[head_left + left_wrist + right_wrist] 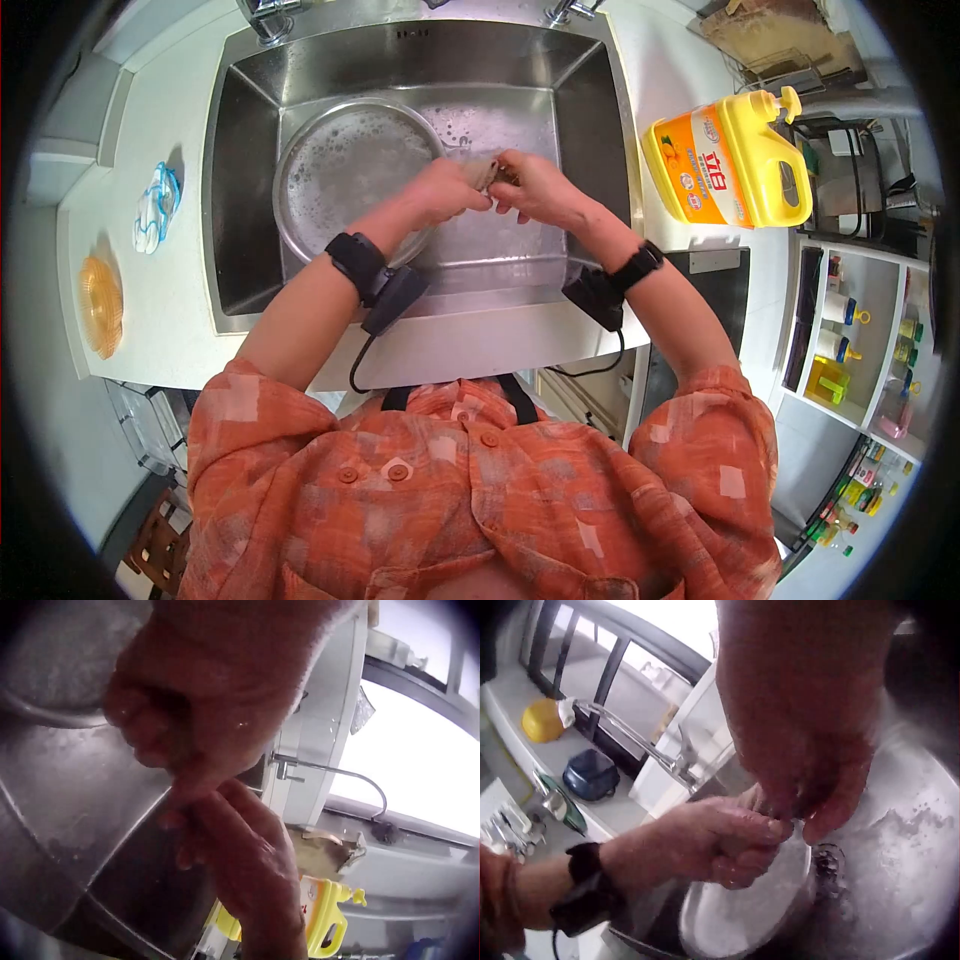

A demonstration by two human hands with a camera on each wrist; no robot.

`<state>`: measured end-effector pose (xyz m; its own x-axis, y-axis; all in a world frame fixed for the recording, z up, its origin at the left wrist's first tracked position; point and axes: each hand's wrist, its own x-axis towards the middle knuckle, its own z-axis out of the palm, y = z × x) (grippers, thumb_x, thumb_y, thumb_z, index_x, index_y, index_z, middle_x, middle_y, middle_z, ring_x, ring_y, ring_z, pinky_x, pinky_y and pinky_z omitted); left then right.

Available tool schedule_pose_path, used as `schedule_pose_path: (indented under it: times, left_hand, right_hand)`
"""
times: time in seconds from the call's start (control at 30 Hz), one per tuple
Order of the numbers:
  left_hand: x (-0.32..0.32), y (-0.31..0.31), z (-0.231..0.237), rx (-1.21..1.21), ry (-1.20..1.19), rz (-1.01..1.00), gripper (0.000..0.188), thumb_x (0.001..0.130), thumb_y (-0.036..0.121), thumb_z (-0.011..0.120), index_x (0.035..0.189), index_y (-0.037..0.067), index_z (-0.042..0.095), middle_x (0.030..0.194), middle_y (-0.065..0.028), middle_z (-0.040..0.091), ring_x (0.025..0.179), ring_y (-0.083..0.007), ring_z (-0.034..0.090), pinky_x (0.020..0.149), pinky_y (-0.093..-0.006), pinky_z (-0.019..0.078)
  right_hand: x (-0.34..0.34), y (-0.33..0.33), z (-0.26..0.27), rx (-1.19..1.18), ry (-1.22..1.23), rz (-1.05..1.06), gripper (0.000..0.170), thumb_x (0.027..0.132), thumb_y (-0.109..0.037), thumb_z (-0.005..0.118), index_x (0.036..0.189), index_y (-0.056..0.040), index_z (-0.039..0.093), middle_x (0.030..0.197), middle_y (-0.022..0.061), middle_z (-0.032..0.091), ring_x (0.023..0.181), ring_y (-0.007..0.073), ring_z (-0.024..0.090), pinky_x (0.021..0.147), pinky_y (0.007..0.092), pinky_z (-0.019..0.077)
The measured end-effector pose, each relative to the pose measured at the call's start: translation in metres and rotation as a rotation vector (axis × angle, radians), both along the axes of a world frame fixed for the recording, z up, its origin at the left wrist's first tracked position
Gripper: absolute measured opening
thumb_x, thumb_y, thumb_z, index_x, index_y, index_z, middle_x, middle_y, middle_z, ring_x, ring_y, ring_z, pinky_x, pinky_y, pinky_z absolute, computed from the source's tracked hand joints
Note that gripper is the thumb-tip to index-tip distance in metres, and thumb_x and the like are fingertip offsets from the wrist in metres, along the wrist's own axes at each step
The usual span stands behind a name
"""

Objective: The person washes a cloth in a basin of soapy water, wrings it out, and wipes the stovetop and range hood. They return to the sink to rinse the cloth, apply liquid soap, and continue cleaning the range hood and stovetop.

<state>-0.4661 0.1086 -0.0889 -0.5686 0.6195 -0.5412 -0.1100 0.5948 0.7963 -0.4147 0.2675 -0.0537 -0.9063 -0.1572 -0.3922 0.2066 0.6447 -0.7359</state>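
Both hands meet over the sink [500,270], just right of a round metal basin [281,190] of bubbly water. Between them is a small, wet-looking greyish-brown thing [481,173], mostly covered by fingers; its kind I cannot tell. The left hand [445,192] grips it with curled fingers and the thumb toward the right hand. From the other side, the right hand [540,188] pinches its end with the fingertips. In the right wrist view the left hand [716,840] shows its thumb against the right hand's fingertips.
A yellow pump jug [735,165] stands on the right counter. On the left counter lie a blue-and-white cloth [157,208] and an amber ribbed dish [101,307]. Taps [268,18] rise behind the sink, and an open shelf [850,340] with bottles is at right.
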Motion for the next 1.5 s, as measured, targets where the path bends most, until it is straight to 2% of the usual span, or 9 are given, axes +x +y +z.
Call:
schedule_pose_path:
  times: [0.07, 0.4, 0.6, 0.73, 0.9, 1.1, 1.2, 1.27, 1.5]
  left_hand:
    - [-0.002, -0.004, 0.012, 0.066, -0.305, 0.089, 0.022, 0.070, 0.022, 0.068, 0.076, 0.002, 0.061, 0.062, -0.0095, 0.057, 0.054, -0.0159, 0.053, 0.046, -0.0260, 0.0406]
    - [0.017, -0.007, 0.036, 0.366, -0.606, 0.323, 0.022, 0.082, 0.025, 0.061, 0.090, 0.005, 0.057, 0.072, -0.0046, 0.057, 0.048, -0.0102, 0.049, 0.041, -0.0210, 0.0351]
    - [0.012, -0.005, 0.022, 0.363, -0.635, 0.258, 0.010, 0.076, 0.011, 0.062, 0.073, 0.008, 0.053, 0.059, -0.0005, 0.049, 0.042, -0.0078, 0.040, 0.035, -0.0226, 0.0250]
    - [0.021, 0.001, 0.027, 0.376, -0.782, 0.077, 0.016, 0.065, -0.005, 0.060, 0.070, 0.009, 0.052, 0.057, 0.0025, 0.043, 0.041, -0.0063, 0.033, 0.036, -0.0224, 0.0181]
    - [0.029, 0.004, 0.019, 0.383, -0.880, 0.051, 0.021, 0.062, -0.009, 0.057, 0.057, 0.010, 0.048, 0.048, 0.0027, 0.036, 0.038, -0.0077, 0.030, 0.036, -0.0250, 0.0157]
    - [0.030, 0.019, 0.009, 0.118, -0.556, 0.094, 0.018, 0.058, -0.007, 0.057, 0.054, 0.007, 0.047, 0.047, 0.0008, 0.037, 0.037, -0.0112, 0.031, 0.034, -0.0294, 0.0203]
    - [0.032, 0.026, -0.011, -0.124, -0.152, -0.032, 0.005, 0.060, -0.002, 0.059, 0.063, 0.002, 0.056, 0.054, -0.0104, 0.052, 0.043, -0.0196, 0.050, 0.038, -0.0338, 0.0358]
    - [0.035, 0.029, -0.027, -0.169, 0.556, -0.181, 0.011, 0.063, 0.007, 0.060, 0.073, 0.004, 0.064, 0.069, -0.0167, 0.062, 0.063, -0.0273, 0.063, 0.054, -0.0372, 0.0483]
    - [0.032, 0.027, 0.010, -0.312, 0.806, -0.204, 0.014, 0.062, 0.016, 0.061, 0.073, 0.008, 0.066, 0.073, -0.0154, 0.063, 0.071, -0.0314, 0.062, 0.062, -0.0399, 0.0499]
  right_hand:
    - [0.006, 0.000, 0.008, -0.292, -0.182, -0.263, 0.020, 0.085, -0.010, 0.046, 0.098, 0.0017, 0.055, 0.074, 0.0047, 0.060, 0.066, 0.0102, 0.058, 0.048, 0.0247, 0.0460]
    - [0.023, 0.008, 0.018, -0.340, -0.182, -0.081, 0.020, 0.083, -0.008, 0.049, 0.100, -0.0065, 0.060, 0.082, 0.0021, 0.062, 0.073, 0.0139, 0.059, 0.063, 0.0290, 0.0484]
    - [0.028, 0.001, 0.051, 0.620, 0.804, 0.487, 0.045, 0.076, -0.012, 0.054, 0.120, -0.0183, 0.047, 0.116, 0.0054, 0.050, 0.111, 0.0242, 0.043, 0.088, 0.0388, 0.0340]
    - [0.031, -0.012, 0.027, 0.485, 0.694, 0.499, 0.054, 0.077, -0.015, 0.052, 0.128, -0.0139, 0.035, 0.119, 0.0049, 0.047, 0.112, 0.0205, 0.041, 0.088, 0.0390, 0.0313]
    - [0.029, -0.010, 0.011, 0.588, 0.579, 0.505, 0.028, 0.076, -0.019, 0.052, 0.101, -0.0058, 0.049, 0.093, 0.0081, 0.058, 0.093, 0.0234, 0.056, 0.072, 0.0355, 0.0438]
    - [0.022, -0.009, -0.020, 0.569, 0.383, 0.402, 0.025, 0.072, -0.021, 0.058, 0.091, -0.0066, 0.051, 0.077, 0.0118, 0.061, 0.074, 0.0286, 0.061, 0.060, 0.0385, 0.0480]
    - [0.020, -0.012, -0.027, 0.575, 0.225, 0.375, 0.021, 0.070, -0.021, 0.059, 0.085, -0.0066, 0.055, 0.072, 0.0138, 0.062, 0.072, 0.0297, 0.062, 0.062, 0.0382, 0.0486]
    - [0.019, -0.011, -0.042, 0.569, 0.237, 0.228, 0.015, 0.068, -0.014, 0.058, 0.079, -0.0059, 0.063, 0.077, 0.0170, 0.063, 0.073, 0.0320, 0.062, 0.063, 0.0399, 0.0494]
    - [0.009, -0.004, -0.053, 0.329, 0.114, 0.217, 0.012, 0.062, -0.009, 0.057, 0.070, -0.0050, 0.064, 0.076, 0.0200, 0.061, 0.072, 0.0388, 0.059, 0.064, 0.0434, 0.0478]
